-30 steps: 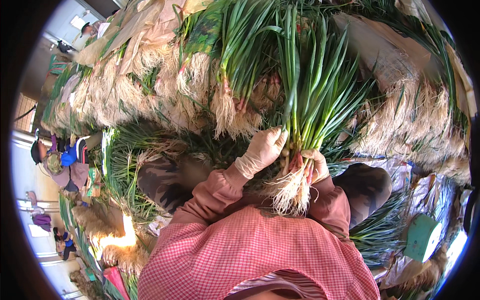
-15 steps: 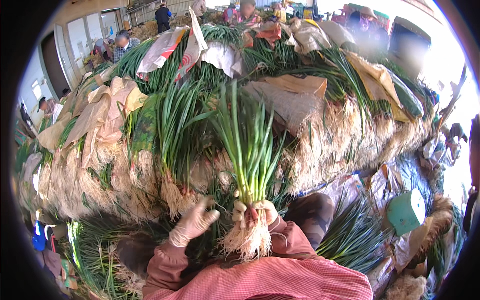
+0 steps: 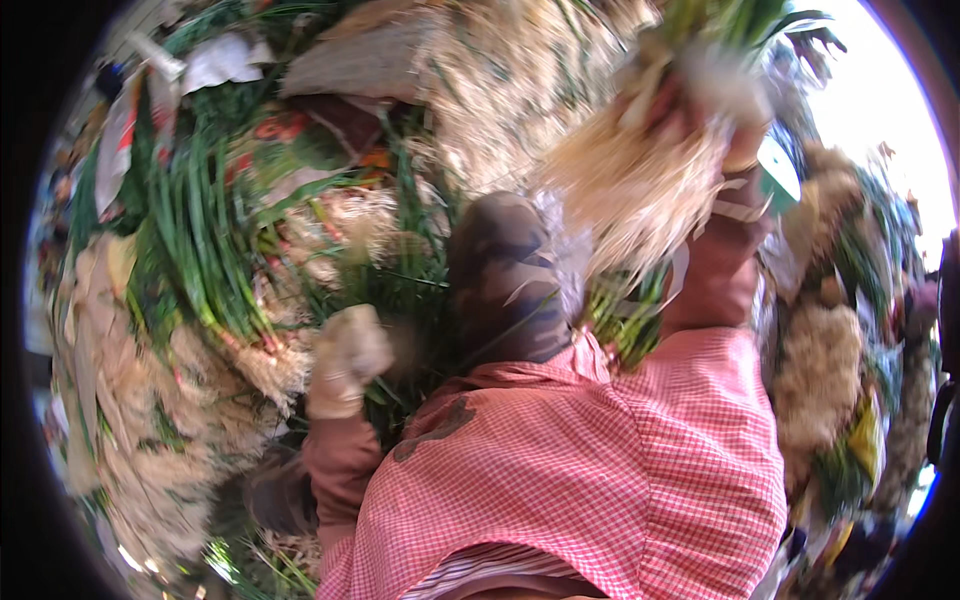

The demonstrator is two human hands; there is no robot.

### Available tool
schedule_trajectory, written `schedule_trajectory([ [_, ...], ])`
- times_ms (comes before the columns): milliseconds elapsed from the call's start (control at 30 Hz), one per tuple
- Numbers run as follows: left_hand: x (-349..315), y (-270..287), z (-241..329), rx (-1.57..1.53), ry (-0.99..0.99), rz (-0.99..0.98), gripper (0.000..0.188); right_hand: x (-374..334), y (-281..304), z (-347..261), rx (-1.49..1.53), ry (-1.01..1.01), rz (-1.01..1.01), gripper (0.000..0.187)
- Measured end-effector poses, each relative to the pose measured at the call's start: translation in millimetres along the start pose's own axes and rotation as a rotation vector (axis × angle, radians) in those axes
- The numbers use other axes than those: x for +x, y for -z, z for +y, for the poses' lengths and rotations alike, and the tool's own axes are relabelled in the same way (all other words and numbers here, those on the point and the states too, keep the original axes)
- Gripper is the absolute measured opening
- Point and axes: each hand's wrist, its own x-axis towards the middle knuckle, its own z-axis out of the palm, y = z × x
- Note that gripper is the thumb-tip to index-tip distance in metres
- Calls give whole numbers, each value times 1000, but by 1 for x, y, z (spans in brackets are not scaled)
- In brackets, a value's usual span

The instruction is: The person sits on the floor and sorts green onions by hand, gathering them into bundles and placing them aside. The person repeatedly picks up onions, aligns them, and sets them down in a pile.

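Observation:
My right hand (image 3: pixel 735 105), in a pale glove and smeared by motion, grips a bunch of green garlic (image 3: pixel 700 20) at the upper right. The bunch tilts, and its long pale roots (image 3: pixel 630 170) trail down to the left. My left hand (image 3: pixel 345 355), also gloved, is at the lower left, apart from the bunch; blur hides how its fingers are set. Near it lies a pile of green garlic (image 3: pixel 215 240) with reddish stem bases and bushy roots.
My camouflage-clad knee (image 3: pixel 505 265) rises between the hands. Rooty heaps (image 3: pixel 490 90) and a brown sack sheet (image 3: pixel 365 55) stand ahead. A teal container (image 3: pixel 778 175) shows partly behind my right forearm. More root clumps (image 3: pixel 820 360) lie at the right.
The view has swung right and down. My right hand has carried the bunch from in front of my body to the upper right. My left hand was open earlier.

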Motion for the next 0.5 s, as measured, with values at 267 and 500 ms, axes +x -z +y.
schedule_trajectory([
  [267, -116, 136, 63, -31, -369, 466, 17, -172, 170, -1, 64, -234, 474, 26],
  [500, -116, 125, 42, 154, -156, 827, 20, -350, 96, 219, 133, -1098, 936, 34],
])
